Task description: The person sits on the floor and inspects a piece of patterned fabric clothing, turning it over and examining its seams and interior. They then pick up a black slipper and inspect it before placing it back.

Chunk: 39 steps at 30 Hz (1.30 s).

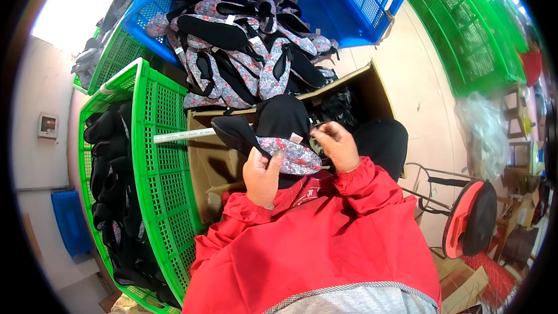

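Far left: green perforated-plastic crate (165, 157) of dark footwear (113, 168). Next, heaped floral-and-black cloth slippers (232, 32) at a blue mesh-plastic crate (360, 3), apparently kept within reach. Left hand (261, 175) grips a single floral-print slipper (293, 158) above the lap, thumb uppermost, likely for steadiness. Right hand (338, 146), fingers curled, beside its right end (pinching anything? cannot tell).

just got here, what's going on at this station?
A person in a red smock holds a floral-and-black slipper in the left hand, over an open cardboard box. The right hand is raised beside it, fingers bent; whether it pinches anything is too small to tell. Ahead, similar slippers are heaped in and over a blue crate; a green crate at left holds mostly black pieces.
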{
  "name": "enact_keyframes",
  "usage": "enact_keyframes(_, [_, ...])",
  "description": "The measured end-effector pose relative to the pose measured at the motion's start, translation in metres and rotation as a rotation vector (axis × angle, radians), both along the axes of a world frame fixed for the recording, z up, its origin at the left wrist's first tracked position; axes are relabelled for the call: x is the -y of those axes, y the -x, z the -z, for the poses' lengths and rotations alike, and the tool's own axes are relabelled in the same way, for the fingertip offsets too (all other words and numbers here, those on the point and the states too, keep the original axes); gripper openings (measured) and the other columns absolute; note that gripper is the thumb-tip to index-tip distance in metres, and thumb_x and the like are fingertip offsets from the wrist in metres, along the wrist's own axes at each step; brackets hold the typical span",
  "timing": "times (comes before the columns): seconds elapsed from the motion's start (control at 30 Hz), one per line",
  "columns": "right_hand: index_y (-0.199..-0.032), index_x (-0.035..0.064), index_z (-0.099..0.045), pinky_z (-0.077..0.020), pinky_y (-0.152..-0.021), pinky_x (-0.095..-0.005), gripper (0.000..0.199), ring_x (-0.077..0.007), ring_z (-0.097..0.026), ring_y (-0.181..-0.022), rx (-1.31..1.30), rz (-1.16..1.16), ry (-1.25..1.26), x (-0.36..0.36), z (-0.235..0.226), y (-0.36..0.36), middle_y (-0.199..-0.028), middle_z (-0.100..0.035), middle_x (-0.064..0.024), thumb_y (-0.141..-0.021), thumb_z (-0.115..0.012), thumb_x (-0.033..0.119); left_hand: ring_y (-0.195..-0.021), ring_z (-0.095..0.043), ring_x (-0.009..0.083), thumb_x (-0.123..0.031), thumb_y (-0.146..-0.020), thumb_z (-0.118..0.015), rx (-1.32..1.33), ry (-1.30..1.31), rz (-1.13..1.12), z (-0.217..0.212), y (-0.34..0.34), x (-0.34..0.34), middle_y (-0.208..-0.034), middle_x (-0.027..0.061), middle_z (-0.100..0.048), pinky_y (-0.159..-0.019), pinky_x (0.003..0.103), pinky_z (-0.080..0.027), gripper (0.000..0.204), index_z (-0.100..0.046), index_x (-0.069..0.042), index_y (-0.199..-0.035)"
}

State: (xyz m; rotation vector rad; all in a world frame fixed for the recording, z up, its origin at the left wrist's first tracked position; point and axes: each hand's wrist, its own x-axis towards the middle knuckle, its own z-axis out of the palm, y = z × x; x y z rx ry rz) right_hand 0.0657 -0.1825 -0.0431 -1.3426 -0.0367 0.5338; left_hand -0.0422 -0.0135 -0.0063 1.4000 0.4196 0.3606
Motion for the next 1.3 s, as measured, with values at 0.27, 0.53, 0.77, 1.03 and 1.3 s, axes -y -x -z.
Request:
enact_keyframes(0.27, [-0.094, 0.0024, -0.067, -0.0231, -0.039, -0.0196, 0.026, -0.0047, -0.035, -0.046, -0.228, 0.559, 0.066, 0.052, 0.028, -0.031, -0.068, -0.05, 0.0023, -0.092, -0.063, 0.028, -0.108, -0.062, 0.0255, -0.017, -0.102, -0.038, 0.273, 1.147, -0.284, 0.009, -0.013, -0.122, -0.113, 0.0093, -0.066, -0.099, 0.044, -0.047, 0.027, -0.06, -0.006, -0.113])
enact_keyframes(0.53, [-0.102, 0.0098, -0.061, -0.026, -0.036, -0.0194, 0.024, -0.0054, -0.041, -0.053, -0.314, 0.385, 0.155, 0.057, 0.044, -0.027, -0.086, -0.064, -0.003, -0.092, -0.065, 0.032, -0.108, -0.062, 0.0293, -0.017, -0.1, -0.042, 0.373, 1.451, -0.241, 0.02, 0.006, -0.155, -0.114, 0.0137, -0.067, -0.1, 0.048, -0.047, 0.026, -0.062, -0.005, -0.11])
enact_keyframes(0.77, [-0.119, 0.0124, -0.056, -0.0283, -0.042, -0.0181, 0.025, -0.0055, -0.047, -0.066, -0.217, 0.127, 0.082, 0.041, 0.04, -0.01, -0.105, -0.065, -0.0008, -0.095, -0.059, 0.016, -0.103, -0.063, 0.0294, -0.023, -0.098, -0.045, 0.371, 1.275, -0.304, 0.0, 0.003, -0.138, -0.107, 0.0096, -0.068, -0.097, 0.049, -0.048, 0.025, -0.064, -0.009, -0.107])
enact_keyframes(1.03, [-0.124, 0.0066, -0.045, -0.0419, -0.058, -0.0203, 0.028, -0.007, -0.053, -0.067, -0.035, -0.27, -0.097, 0.007, -0.001, 0.03, -0.099, -0.066, -0.0074, -0.103, -0.045, 0.024, -0.111, -0.06, 0.029, -0.034, -0.098, -0.046, 0.448, 1.026, -0.051, 0.024, 0.003, -0.106, -0.118, 0.0091, -0.064, -0.102, 0.049, -0.044, 0.033, -0.059, -0.012, -0.12])
enact_keyframes(1.3, [-0.122, 0.0009, -0.046, -0.0429, -0.098, -0.0322, 0.03, -0.0152, -0.058, -0.106, 0.06, -0.392, -0.374, -0.024, -0.038, 0.074, -0.112, -0.06, -0.0102, -0.097, -0.058, 0.012, -0.112, -0.06, 0.0302, -0.038, -0.099, -0.043, 0.304, 0.938, -0.11, 0.082, -0.002, -0.092, -0.124, 0.0137, -0.06, -0.099, 0.048, -0.047, 0.041, -0.055, -0.01, -0.128])
